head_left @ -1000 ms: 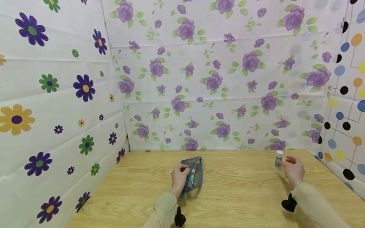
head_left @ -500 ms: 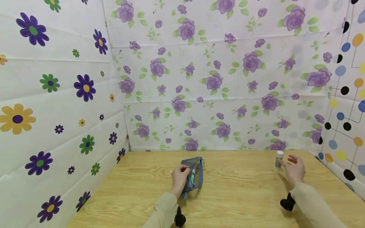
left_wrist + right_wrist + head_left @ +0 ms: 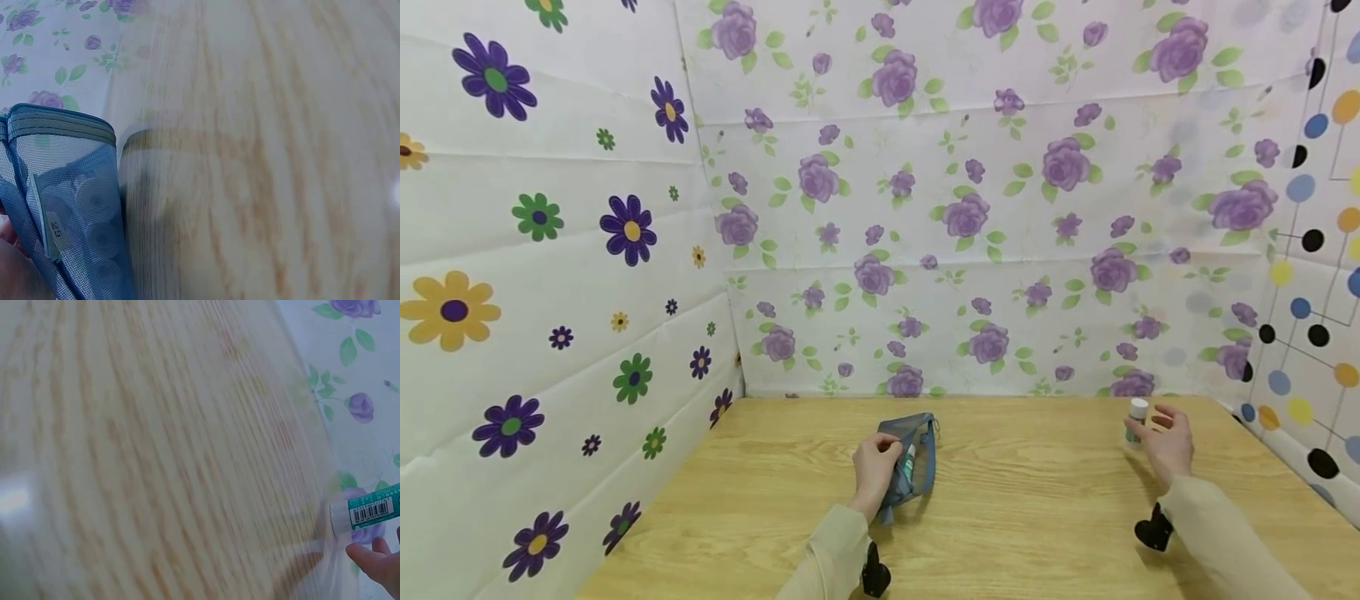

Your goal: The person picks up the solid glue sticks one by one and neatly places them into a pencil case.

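My left hand [image 3: 874,467] pinches the near edge of a blue mesh zip pouch [image 3: 929,467] at the middle of the table. A green-and-white glue stick [image 3: 910,465] shows through the pouch's opening. In the left wrist view, several round white ends show through the mesh pouch [image 3: 69,125]. Far to the right, another glue stick [image 3: 1138,406] with a white cap stands upright on the table. My right hand [image 3: 1171,446] is right beside it, thumb across its front in the head view and other fingers spread. In the right wrist view, fingertips lie close to the glue stick's barcode label [image 3: 372,512].
The wood-grain table [image 3: 1015,517] meets a rose-print sheet [image 3: 962,292] along its back edge. A daisy-print sheet [image 3: 572,375] rises on the left, and a dotted sheet [image 3: 1300,358] on the right. Black camera mounts sit at both wrists.
The right hand has shifted slightly left, its thumb now reaching further across the standing glue stick. The left hand still holds the pouch in place. The head view has turned slightly.
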Demonstrator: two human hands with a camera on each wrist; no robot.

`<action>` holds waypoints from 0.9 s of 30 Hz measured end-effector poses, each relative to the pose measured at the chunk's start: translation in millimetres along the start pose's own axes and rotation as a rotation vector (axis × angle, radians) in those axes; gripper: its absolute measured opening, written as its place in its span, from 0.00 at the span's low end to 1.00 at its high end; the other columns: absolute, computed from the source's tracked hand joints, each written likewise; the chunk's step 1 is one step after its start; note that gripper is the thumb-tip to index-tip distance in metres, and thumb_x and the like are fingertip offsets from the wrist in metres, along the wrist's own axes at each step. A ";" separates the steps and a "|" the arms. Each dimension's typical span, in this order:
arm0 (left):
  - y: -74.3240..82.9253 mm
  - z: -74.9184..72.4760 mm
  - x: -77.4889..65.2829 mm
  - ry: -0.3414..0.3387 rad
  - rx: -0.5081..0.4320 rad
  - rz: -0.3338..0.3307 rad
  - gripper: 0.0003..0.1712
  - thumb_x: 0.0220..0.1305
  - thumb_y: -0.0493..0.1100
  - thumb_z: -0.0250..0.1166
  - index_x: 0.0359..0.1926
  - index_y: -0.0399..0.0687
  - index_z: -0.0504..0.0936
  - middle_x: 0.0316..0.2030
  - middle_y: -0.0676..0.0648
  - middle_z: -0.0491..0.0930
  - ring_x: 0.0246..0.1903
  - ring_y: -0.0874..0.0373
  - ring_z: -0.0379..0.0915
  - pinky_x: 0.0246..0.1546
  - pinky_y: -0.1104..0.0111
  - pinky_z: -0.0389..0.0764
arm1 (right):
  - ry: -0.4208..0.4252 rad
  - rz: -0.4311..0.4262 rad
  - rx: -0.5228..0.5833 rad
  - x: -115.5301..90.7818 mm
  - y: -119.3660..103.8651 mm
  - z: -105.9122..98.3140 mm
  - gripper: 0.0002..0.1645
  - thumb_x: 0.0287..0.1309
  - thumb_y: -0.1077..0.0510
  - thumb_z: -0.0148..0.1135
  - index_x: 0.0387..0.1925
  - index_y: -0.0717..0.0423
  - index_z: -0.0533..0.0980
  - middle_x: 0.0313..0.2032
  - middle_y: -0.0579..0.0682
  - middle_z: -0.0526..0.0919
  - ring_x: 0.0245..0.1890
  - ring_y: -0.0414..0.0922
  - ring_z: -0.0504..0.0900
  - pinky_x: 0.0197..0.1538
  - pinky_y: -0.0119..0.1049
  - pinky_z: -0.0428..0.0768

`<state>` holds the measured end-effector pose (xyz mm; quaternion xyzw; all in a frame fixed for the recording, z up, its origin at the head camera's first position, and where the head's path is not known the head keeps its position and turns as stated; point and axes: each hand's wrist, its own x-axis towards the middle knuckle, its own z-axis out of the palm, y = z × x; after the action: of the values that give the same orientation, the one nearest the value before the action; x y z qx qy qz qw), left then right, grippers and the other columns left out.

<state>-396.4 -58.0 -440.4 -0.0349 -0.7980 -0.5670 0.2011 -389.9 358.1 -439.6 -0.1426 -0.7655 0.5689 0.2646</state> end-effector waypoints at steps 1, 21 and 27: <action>0.3 0.3 0.4 0.001 0.002 -0.001 0.05 0.54 0.35 0.61 0.31 0.39 0.83 0.24 0.51 0.76 0.23 0.59 0.71 0.25 0.66 0.73 | -0.006 0.000 0.004 -0.2 0.2 0.2 0.45 0.54 0.46 0.59 0.64 0.65 0.52 0.56 0.67 0.59 0.52 0.60 0.62 0.44 0.50 0.67; 0.9 -0.3 1.9 0.007 0.005 0.011 0.05 0.54 0.34 0.62 0.31 0.39 0.82 0.23 0.51 0.77 0.22 0.59 0.70 0.24 0.66 0.72 | -0.042 0.000 -0.001 11.4 8.3 0.4 0.41 0.57 0.53 0.56 0.63 0.69 0.50 0.55 0.68 0.59 0.51 0.61 0.63 0.44 0.49 0.69; 0.7 -0.2 1.9 0.013 0.013 0.018 0.04 0.54 0.34 0.62 0.31 0.39 0.83 0.24 0.51 0.77 0.23 0.59 0.70 0.24 0.66 0.72 | -0.058 0.019 -0.017 12.9 8.5 -1.2 0.40 0.57 0.52 0.56 0.62 0.70 0.52 0.56 0.69 0.59 0.51 0.61 0.63 0.41 0.46 0.70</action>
<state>-397.9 -58.2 -439.0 -0.0374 -0.8001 -0.5601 0.2116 -400.5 368.4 -444.3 -0.1354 -0.7762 0.5688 0.2358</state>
